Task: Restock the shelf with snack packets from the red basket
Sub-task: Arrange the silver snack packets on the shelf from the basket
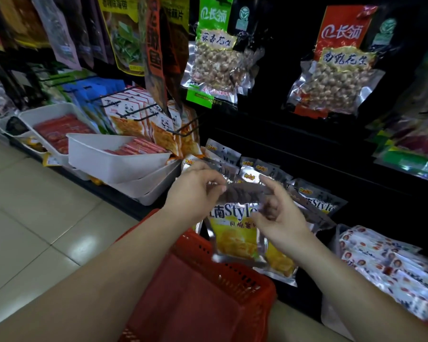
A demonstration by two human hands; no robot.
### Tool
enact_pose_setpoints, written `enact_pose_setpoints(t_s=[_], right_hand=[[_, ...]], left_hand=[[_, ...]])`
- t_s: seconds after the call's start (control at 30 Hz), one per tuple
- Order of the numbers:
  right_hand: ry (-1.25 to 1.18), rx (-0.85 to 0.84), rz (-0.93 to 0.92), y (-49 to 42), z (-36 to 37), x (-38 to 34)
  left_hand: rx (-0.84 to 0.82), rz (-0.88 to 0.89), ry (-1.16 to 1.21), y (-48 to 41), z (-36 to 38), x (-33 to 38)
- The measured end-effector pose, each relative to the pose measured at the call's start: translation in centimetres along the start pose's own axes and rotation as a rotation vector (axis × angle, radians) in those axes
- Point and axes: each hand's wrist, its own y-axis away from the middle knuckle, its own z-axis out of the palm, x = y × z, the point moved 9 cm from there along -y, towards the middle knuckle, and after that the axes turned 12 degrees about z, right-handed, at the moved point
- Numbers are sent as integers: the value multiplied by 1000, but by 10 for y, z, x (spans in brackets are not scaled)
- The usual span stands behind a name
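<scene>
- Far left: pale tiled floor [35,218] running along the foot of the shelving.
- White trays [97,164] on the low shelf, stacked and tilted, w/ red packets [57,132] lying inside.
- Above them, panda-print packets [134,112] hang in rows on black pegs.
- Red basket [208,292] at bottom centre, under both forearms, its far rim close to the shelf front.
- Left hand [195,191]: fingers curled in, thumb and fingertips pinching the top left edge of the snack packet [237,233].
- Snack packet: silver and yellow w/ "Style" print, hanging upright between the 2 hands, above the basket's far rim and in front of the lower shelf. Its top strip is motion-blurred.
- Right hand [282,213]: forefinger and thumb pinch the top right edge, other fingers loosely curled (blur hides the exact contact).
- Behind the hands, matching silver packets [324,206] stand in overlapping rows on the lower shelf.
- Higher up: green-label peanut bag [215,60], then red-label peanut bag [336,77], both hanging.
- Bottom right: white packets w/ red marks [381,262] piled in a clear bin.
</scene>
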Motion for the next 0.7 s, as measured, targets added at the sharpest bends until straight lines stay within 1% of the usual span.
enact_pose_setpoints(t_s=[0.07,0.13,0.23,0.37,0.43,0.5,0.6,0.63,0.7], right_hand=[[155,24,-31,-17,-6,-3],[236,14,-25,-37,-7,-3],[233,3,16,-63,-3,18],[187,0,105,-81,11,68],[200,-57,172,-81,24,99],[237,-151,240,-76,40,128],[251,-287,337,-63,59,157],[250,-313,354,-60,62,159],[252,-313,371,-59,66,155]], left_hand=[[-43,40,19,-9,16,5],[-105,59,-6,-15,35,6],[-212,101,-131,-22,61,-3],[-307,82,-128,-12,93,-30],[-364,73,-174,4,110,-44],[-477,57,-206,27,131,-57],[-649,23,-131,62,153,-70],[-664,-7,-62,69,155,-73],[-652,-100,47,76,151,-81]])
